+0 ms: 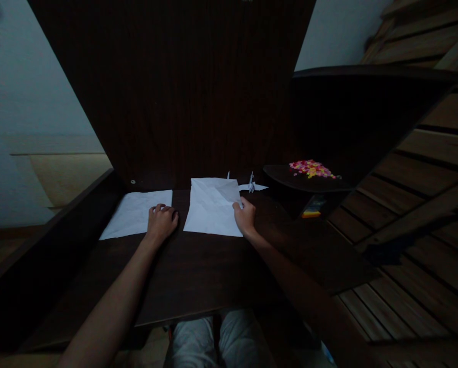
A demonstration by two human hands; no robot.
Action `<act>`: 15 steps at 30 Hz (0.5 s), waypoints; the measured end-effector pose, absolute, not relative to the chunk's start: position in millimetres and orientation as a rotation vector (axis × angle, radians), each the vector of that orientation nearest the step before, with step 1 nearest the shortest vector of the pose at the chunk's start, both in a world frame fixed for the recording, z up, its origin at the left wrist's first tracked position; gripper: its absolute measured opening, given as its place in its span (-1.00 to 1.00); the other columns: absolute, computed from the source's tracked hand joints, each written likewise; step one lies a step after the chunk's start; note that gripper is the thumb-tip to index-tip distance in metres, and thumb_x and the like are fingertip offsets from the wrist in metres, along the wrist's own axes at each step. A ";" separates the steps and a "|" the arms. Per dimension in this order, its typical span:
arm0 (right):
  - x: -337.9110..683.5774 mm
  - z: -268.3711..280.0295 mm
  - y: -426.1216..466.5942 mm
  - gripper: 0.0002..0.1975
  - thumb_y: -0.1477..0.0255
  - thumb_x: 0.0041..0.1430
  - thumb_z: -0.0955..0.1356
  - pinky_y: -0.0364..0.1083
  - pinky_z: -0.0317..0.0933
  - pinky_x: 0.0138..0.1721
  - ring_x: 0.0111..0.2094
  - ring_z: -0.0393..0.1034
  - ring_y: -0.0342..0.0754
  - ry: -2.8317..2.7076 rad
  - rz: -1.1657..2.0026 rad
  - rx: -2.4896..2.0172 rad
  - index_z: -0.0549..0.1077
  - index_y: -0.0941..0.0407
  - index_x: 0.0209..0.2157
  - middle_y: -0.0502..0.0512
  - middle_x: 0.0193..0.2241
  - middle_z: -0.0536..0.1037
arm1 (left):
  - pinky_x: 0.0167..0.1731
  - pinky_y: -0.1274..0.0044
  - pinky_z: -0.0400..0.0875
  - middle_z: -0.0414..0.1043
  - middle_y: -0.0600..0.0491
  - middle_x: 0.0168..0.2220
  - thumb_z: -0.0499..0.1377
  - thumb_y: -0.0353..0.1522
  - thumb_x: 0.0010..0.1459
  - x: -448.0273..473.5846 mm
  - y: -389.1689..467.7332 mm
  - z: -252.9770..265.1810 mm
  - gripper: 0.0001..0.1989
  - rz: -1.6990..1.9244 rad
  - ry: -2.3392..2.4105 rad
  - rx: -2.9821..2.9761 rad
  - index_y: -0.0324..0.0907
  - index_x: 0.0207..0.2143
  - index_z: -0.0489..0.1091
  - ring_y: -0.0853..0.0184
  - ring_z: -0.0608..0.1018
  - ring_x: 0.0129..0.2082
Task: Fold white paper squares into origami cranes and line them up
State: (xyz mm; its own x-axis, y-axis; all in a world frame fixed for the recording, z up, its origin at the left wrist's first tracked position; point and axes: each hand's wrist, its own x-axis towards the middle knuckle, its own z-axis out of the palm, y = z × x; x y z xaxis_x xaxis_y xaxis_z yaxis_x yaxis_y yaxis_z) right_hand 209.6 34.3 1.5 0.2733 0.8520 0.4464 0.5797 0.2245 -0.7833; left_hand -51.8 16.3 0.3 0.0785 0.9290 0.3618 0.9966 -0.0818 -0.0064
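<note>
My right hand [245, 216] pinches the right edge of a creased white sheet of paper [213, 208] between thumb and fingers. The sheet is raised a little at its far side, in front of my body. My left hand [162, 222] lies on the right edge of another white sheet of paper [131, 212], fingers slightly bent and nothing gripped. That sheet is flat on the dark desk at the left. A folded white paper crane [252, 187] stands behind the held sheet. A second white point shows above this sheet, its lower part hidden.
The dark wooden desk [183, 276] has a tall back panel and a low left side wall [60, 230]. On a small rounded shelf [278, 175] at right lies a heap of pink, red and yellow pieces [313, 167]. Below it stands a small colourful box [312, 208]. Wooden slats [424, 204] run along the right.
</note>
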 end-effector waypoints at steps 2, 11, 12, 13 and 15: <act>209.7 0.6 36.0 -0.82 0.36 -0.04 0.17 -0.16 0.08 -0.42 -0.50 0.21 -0.09 -1.411 0.366 -1.445 0.31 0.11 -0.57 -0.01 -0.61 0.35 | -0.03 0.21 0.21 0.54 -0.21 -0.18 -0.01 -0.32 0.19 -53.6 15.7 1.5 -0.67 -0.367 -1.949 -2.075 -0.24 -0.25 0.53 -0.02 0.40 -0.02; 210.3 -8.7 44.7 -0.83 0.36 -0.10 0.19 -0.16 0.03 -0.47 -0.52 0.22 -0.10 -1.411 0.516 -1.351 0.31 0.12 -0.60 -0.03 -0.62 0.36 | -0.14 0.27 0.34 0.48 -0.20 -0.09 0.03 -0.45 0.08 -57.8 17.2 2.1 -0.69 -0.403 -1.941 -2.081 -0.27 -0.17 0.50 0.00 0.40 -0.06; 210.6 -9.8 45.6 -0.83 0.36 -0.10 0.19 -0.16 0.03 -0.47 -0.52 0.22 -0.10 -1.413 0.525 -1.348 0.31 0.13 -0.59 -0.03 -0.63 0.35 | -0.14 0.27 0.34 0.47 -0.20 -0.08 0.03 -0.47 0.08 -58.4 17.1 1.9 -0.67 -0.404 -1.943 -2.078 -0.27 -0.15 0.49 -0.01 0.40 -0.06; 211.1 -10.6 46.5 -0.83 0.36 -0.10 0.19 -0.16 0.03 -0.47 -0.52 0.21 -0.10 -1.415 0.539 -1.341 0.32 0.13 -0.59 -0.04 -0.63 0.35 | -0.14 0.26 0.34 0.47 -0.20 -0.07 0.02 -0.48 0.08 -59.2 17.0 1.7 -0.66 -0.403 -1.946 -2.072 -0.28 -0.14 0.49 -0.02 0.40 -0.06; 212.0 -11.7 47.8 -0.82 0.36 -0.10 0.19 -0.16 0.03 -0.47 -0.52 0.22 -0.10 -1.425 0.569 -1.323 0.34 0.13 -0.58 -0.04 -0.63 0.35 | -0.16 0.25 0.35 0.47 -0.21 -0.08 0.01 -0.49 0.09 -60.8 17.0 1.2 -0.66 -0.405 -1.957 -2.057 -0.30 -0.14 0.49 -0.04 0.40 -0.06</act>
State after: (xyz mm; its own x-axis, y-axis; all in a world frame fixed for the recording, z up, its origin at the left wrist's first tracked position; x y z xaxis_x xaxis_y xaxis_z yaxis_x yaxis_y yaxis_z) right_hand 212.0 47.8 -11.7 0.1745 0.9134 0.3677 0.4086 0.2726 -0.8710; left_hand -60.8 17.0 1.2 0.0471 0.9223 0.3836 0.9988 -0.0490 -0.0049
